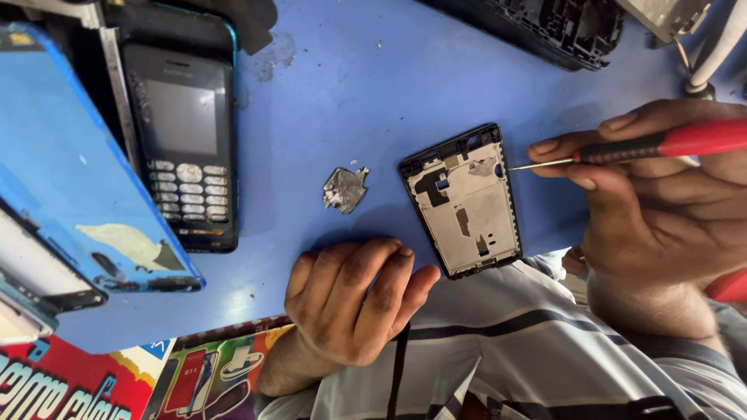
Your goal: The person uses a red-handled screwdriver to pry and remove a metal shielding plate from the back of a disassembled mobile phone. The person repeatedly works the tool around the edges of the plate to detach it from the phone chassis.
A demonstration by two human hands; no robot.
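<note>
Gripping a red-handled screwdriver (661, 144) between thumb and fingers, the right hand (661, 210) sits at the right of the view, closed on the handle, with the metal tip at the upper right edge of the phone frame (463, 201). Frame: black-rimmed, pale inside, lying flat on the blue worktop (366, 85), just left of that hand. Left hand (354, 299): empty, fingers loosely curled, resting on the worktop just below and left of the frame, apart from it. Crumpled grey foil scrap (344, 189): between the frame and a black keypad phone (187, 140). Blue panel (78, 155): far left, beside the keypad phone. Dark phone housing (545, 27): top edge, well apart from both hands.
</note>
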